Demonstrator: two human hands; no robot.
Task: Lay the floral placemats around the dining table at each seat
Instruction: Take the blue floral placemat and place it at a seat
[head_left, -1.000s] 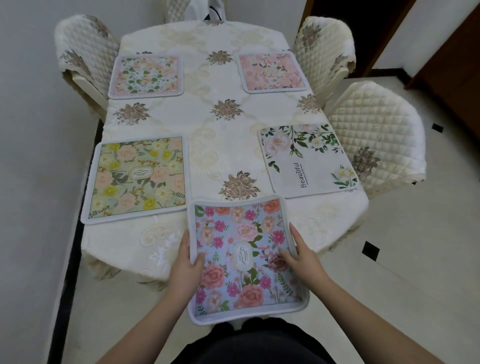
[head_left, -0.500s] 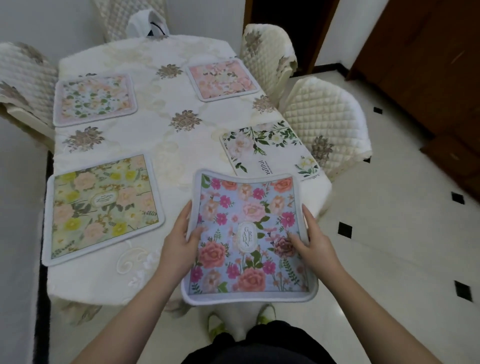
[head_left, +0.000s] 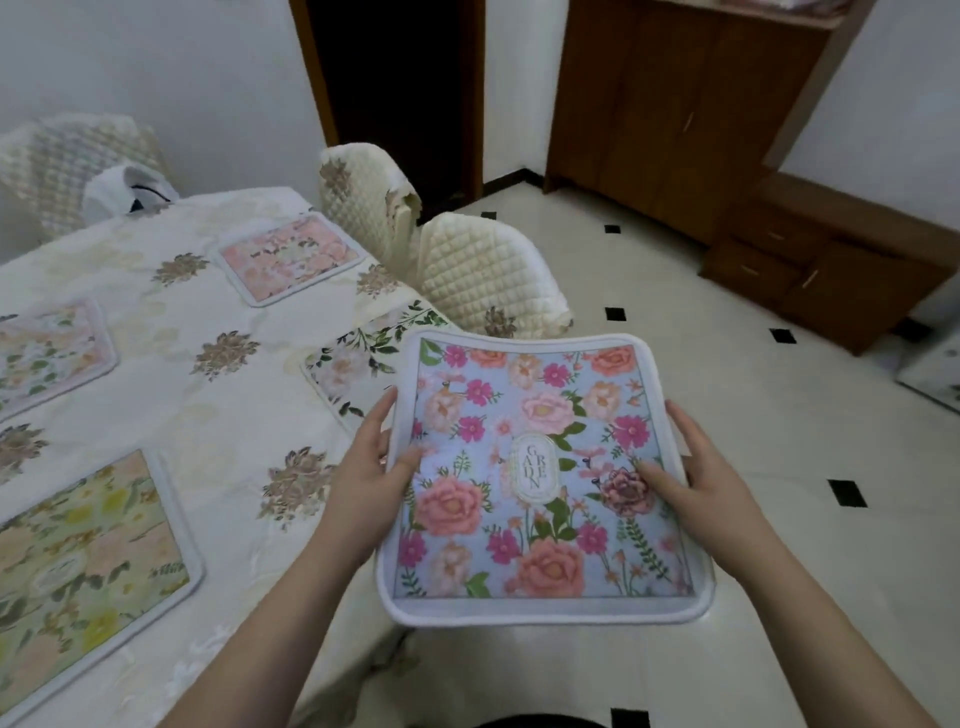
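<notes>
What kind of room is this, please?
Most likely a home dining room: a cloth-covered table set with floral placemats, chairs with quilted covers, and a wooden cabinet.

Domestic dining room. Indicators: dining table (head_left: 156, 374) covered by an embroidered cloth; quilted slipcovers on the chairs (head_left: 483, 275); brown wooden cabinet (head_left: 675, 104) against the wall; cream floor tiles (head_left: 779, 441) with black diamond insets.

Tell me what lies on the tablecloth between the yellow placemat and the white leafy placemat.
Head view: only bare tablecloth with a brown embroidered flower between yellow placemat and white leafy placemat.
</notes>
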